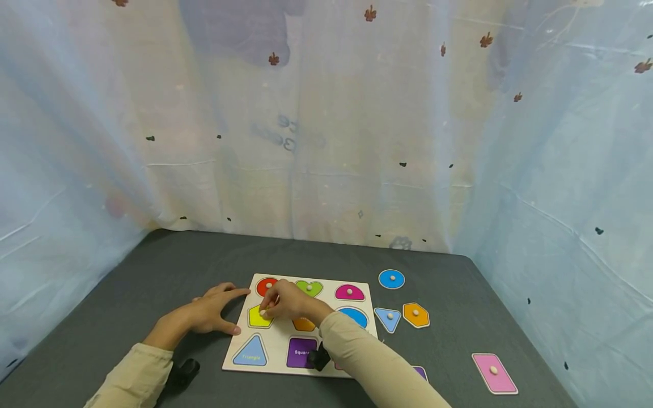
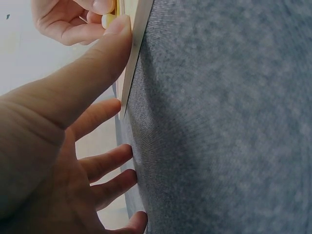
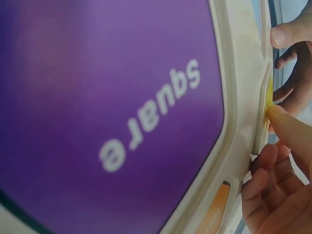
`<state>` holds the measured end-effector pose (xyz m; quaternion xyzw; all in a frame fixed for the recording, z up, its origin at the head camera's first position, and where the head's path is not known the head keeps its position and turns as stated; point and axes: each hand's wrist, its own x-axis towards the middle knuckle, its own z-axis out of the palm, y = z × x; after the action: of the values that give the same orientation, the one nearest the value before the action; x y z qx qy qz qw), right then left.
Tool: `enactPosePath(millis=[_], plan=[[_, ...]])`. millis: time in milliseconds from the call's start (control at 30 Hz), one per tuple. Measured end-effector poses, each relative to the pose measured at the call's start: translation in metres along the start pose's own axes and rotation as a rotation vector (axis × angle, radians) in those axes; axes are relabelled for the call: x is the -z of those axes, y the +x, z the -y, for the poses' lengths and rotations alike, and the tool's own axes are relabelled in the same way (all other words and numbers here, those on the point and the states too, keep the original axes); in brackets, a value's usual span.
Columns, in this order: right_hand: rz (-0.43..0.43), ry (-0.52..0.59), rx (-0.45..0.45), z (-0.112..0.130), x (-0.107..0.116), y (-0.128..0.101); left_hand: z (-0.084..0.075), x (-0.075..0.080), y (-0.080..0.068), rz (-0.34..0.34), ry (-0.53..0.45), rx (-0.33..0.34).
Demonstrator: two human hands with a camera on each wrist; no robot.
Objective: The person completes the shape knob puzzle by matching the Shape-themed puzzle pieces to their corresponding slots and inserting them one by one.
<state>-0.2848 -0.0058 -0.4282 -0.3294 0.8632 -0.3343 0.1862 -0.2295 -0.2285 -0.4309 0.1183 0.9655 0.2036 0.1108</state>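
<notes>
Pinching yellow pentagon [image 1: 257, 321] with right fingers [image 1: 272, 295]; spreading left fingers [image 2: 109, 158] beside board [image 1: 277, 347]; showing circle [image 1: 262, 287], heart [image 1: 301, 285], semicircle [image 1: 342, 293] seated; leaving five pieces [image 1: 386, 282] loose on desk [image 1: 449, 294]

The puzzle board [image 1: 277, 347] looks smooth wood; tabletop [image 2: 234, 117], matt ribbed cloth; curtain [image 1: 336, 119], glossy plastic.

My feed shows some curtained-off booth [image 1: 576, 153], can't tell what room: printed sheeting [image 1: 331, 124] hangs from 9 through 12 to 3 o'clock around a dark grey table [image 1: 173, 272].
</notes>
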Motion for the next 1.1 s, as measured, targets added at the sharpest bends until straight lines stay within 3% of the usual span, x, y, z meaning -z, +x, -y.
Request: enactPosePath(millis=[767,1100], plan=[[-0.023,0.091,-0.052,0.0018,-0.0049,0.0003,0.005,-0.0018,0.0027,0.004,0.013,-0.003],[-0.017,0.074,-0.041,-0.0014,-0.0059,-0.001,0.004,-0.0009,0.0016,0.011,-0.011,-0.015]])
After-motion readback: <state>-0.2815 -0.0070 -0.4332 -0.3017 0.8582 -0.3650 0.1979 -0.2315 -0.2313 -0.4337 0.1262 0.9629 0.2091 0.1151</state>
